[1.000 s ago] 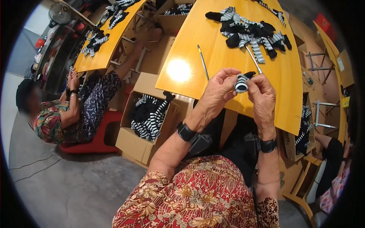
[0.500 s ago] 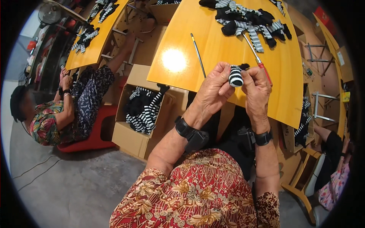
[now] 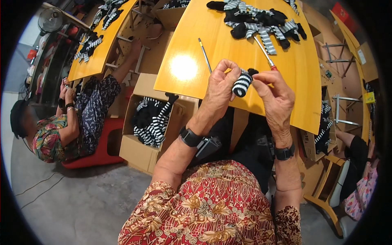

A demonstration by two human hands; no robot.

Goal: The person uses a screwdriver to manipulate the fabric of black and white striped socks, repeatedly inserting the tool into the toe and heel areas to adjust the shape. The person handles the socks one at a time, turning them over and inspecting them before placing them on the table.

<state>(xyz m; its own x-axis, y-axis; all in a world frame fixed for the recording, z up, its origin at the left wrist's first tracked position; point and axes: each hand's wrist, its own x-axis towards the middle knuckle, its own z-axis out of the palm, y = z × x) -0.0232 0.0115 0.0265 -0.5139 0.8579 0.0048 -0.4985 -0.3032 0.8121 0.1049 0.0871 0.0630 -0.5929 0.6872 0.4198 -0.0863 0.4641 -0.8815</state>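
Between both hands: left hand (image 3: 220, 87) and right hand (image 3: 275, 96) pinch a rolled striped sock (image 3: 242, 84) (black toe showing), sock pile (image 3: 261, 20) beyond.

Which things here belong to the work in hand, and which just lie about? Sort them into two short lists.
In hand:
left hand
right hand
small black-and-white striped knitted sock, pinched between both hands

Lying about:
pile of black and striped socks on the yellow wooden table
thin metal rod
red-handled tool
cardboard box of striped socks

Black-and-white striped sock (image 3: 241, 83), yellow wooden table (image 3: 220, 45), red floral sleeves (image 3: 204, 204), brown cardboard box (image 3: 136, 149), red stool (image 3: 104, 153)
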